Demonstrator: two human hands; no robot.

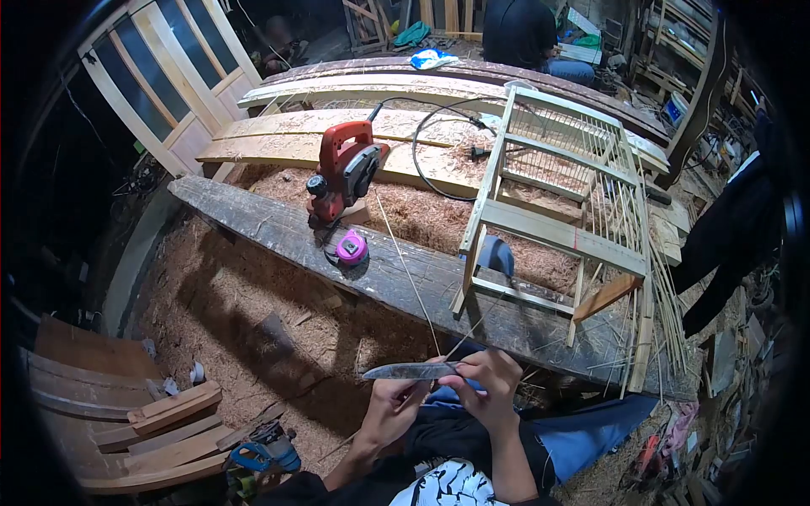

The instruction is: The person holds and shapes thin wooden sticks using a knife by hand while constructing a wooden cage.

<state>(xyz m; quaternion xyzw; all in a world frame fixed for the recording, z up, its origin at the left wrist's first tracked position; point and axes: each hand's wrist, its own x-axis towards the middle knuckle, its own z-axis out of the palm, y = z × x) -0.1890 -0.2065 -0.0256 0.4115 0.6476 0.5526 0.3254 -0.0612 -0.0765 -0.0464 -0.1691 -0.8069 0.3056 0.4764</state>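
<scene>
In my right hand [488, 384] is a knife [407, 371], its wide blade pointing left across the front of my left hand. My left hand [395, 411] is closed just below the blade, pinching a thin bamboo strip [407, 270] that slants up past the workbench edge. A second thin strip [472, 327] runs up to the right from near the knife. Beyond my hands, a wooden frame with thin slats [561, 229] stands on the bench, several loose bamboo strips [666, 312] beside it. The far ends of my fingers are partly hidden by the blade.
The dark workbench plank [278, 221] carries a red electric planer [342, 173] and a pink tape measure [351, 246]. Long boards [278, 126] lie behind. Wood shavings [194, 287] cover the floor. Wood pieces [173, 417] and a blue power tool [266, 454] are at lower left. Another person [519, 34] sits at the back.
</scene>
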